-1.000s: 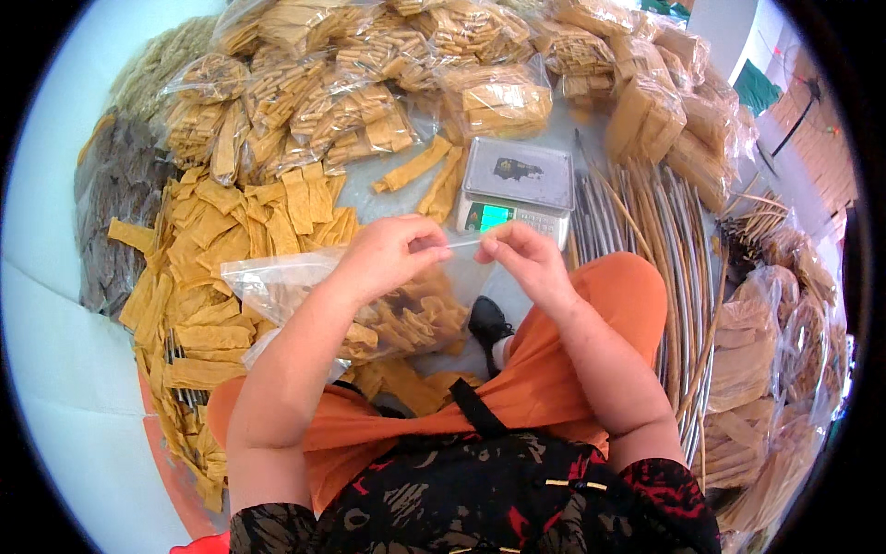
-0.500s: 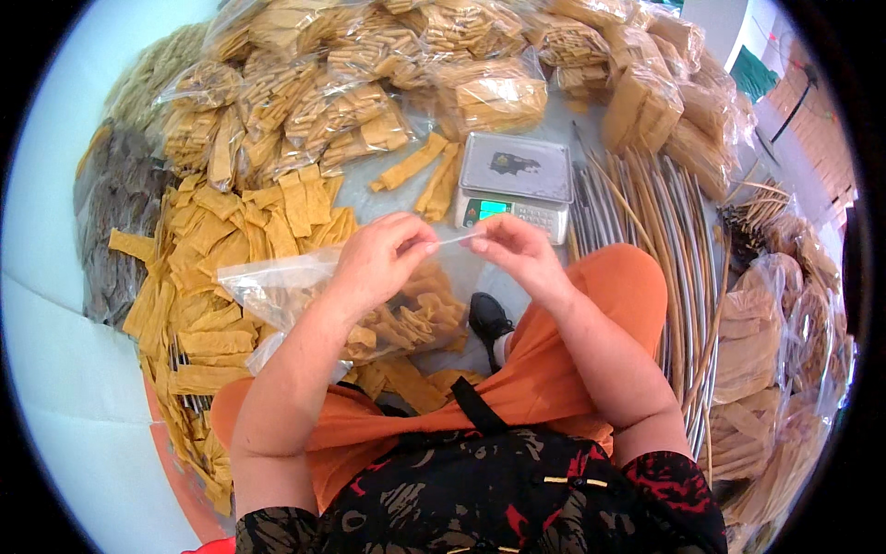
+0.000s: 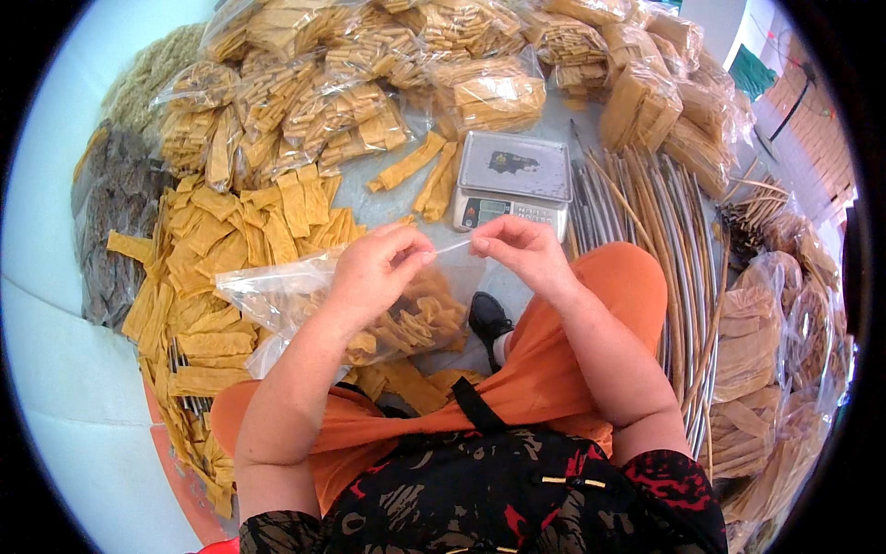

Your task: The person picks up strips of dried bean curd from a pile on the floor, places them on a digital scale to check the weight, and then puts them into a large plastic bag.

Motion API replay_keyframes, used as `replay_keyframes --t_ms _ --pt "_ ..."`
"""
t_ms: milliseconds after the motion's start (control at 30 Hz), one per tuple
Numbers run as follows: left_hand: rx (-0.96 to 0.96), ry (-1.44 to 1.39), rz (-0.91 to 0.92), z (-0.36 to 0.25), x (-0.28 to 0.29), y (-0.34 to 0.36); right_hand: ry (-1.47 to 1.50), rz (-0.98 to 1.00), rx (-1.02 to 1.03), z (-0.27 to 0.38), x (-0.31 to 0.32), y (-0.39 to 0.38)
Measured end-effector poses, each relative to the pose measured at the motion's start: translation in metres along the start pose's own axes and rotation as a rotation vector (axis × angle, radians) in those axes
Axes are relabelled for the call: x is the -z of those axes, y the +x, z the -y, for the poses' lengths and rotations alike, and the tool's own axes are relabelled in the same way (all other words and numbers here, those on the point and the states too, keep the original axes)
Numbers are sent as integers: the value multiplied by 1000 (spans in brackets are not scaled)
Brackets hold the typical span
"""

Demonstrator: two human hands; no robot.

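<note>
Both my hands grip a clear plastic bag [image 3: 258, 294] by a thin whitish top edge stretched between them. My left hand [image 3: 377, 268] has its thumb and fingers pinched on that edge over the bag, which holds crumpled yellow-brown dried pieces [image 3: 406, 323]. My right hand [image 3: 517, 254] pinches the other part of the edge, just in front of a digital scale [image 3: 512, 171] with a metal platform. Loose flat yellow strips [image 3: 212, 240] are heaped left of the bag, and a few more [image 3: 406, 171] lie beside the scale.
Bagged bundles [image 3: 360, 129] line the back. Long rods [image 3: 646, 240] lie beside my orange-clad right knee [image 3: 614, 282]. More bags [image 3: 748, 351] stand at the right, and a dark grey bundle [image 3: 115, 222] at the left against a white wall [image 3: 55, 388]. My black shoe [image 3: 489, 323] is below the hands.
My hands have shifted slightly, the left one downward, still pinching the bag's edge. The scale's display, lit bright cyan before, now looks dark.
</note>
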State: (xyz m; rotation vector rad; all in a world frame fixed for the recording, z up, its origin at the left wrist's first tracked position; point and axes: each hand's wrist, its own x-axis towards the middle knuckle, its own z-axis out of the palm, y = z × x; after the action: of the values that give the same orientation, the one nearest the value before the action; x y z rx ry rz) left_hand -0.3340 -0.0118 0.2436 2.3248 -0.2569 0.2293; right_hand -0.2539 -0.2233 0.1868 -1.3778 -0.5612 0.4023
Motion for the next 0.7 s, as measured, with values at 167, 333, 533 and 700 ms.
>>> replay_keyframes --t_ms 167,333,533,700 --pt "67 24 47 -5 4 -3 -257 -10 76 6 1 -3" --pt "-178 69 -111 -18 -8 7 -360 -75 233 10 0 -6" --pt "-91 151 65 -21 -21 21 -467 -85 263 18 3 -12" --pt "-176 193 24 -12 -17 14 -515 -91 241 23 5 -19"
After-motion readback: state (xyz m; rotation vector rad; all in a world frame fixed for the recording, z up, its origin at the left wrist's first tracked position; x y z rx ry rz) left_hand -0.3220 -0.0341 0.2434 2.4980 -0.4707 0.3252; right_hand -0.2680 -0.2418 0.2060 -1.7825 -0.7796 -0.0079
